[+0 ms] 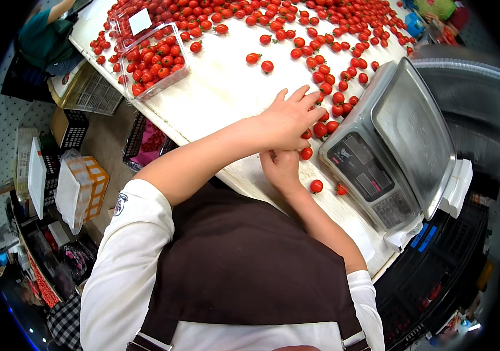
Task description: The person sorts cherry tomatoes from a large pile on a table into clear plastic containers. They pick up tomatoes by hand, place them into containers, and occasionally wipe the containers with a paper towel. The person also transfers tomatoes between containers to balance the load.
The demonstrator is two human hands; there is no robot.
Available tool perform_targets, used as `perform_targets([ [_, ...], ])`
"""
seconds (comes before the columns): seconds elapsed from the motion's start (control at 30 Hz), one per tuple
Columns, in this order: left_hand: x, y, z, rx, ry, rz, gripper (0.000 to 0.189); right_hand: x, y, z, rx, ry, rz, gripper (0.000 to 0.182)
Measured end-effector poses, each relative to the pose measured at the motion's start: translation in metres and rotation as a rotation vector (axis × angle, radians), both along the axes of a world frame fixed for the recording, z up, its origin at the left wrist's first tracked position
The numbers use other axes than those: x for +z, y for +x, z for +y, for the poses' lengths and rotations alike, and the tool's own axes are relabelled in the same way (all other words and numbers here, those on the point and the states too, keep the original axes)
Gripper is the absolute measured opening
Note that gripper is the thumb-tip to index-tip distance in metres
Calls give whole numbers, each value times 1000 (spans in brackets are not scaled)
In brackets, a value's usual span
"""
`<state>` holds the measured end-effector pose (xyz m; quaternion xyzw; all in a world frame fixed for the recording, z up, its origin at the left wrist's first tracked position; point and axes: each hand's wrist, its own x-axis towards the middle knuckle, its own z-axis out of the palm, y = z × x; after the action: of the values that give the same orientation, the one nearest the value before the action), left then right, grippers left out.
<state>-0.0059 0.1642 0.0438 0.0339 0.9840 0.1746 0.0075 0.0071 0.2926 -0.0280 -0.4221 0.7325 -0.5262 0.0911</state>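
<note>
My left hand [293, 115] is spread, palm down, over the white table [215, 105], its fingertips beside loose cherry tomatoes [320, 129]. Just below it, my right hand [281, 169] is curled near the table's front edge; its fingers are partly hidden, and whether it holds something cannot be told. To the left, an open clear plastic clamshell box [162, 90] is filled with cherry tomatoes [151, 66]. Its raised lid carries a white label [140, 21]. On the right stands a digital scale [362, 166] with a metal pan [416, 136].
Many cherry tomatoes [342, 17] cover the table's far side. Beyond the left edge are a foam box [72, 188] and black crates [73, 129]. A person in a green top [41, 39] is at upper left, another person [436, 11] at upper right. Black crates [438, 263] stand at lower right.
</note>
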Motion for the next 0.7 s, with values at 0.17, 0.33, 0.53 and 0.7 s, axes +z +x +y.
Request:
perform_targets([
  [0.17,-13,-28,14,-35,16,9,65,0,-2,-1,14,-18,39,7],
  [0.33,-20,-45,11,-84,-40,47,47,5,-1,-4,-7,-30,60,12],
  [0.53,-32,-52,-13,22,-34,137,39,12,-3,-6,5,-61,10,9],
  [0.7,-26,-42,-54,263,-1,127,43,12,-1,-6,-5,-34,-2,8],
])
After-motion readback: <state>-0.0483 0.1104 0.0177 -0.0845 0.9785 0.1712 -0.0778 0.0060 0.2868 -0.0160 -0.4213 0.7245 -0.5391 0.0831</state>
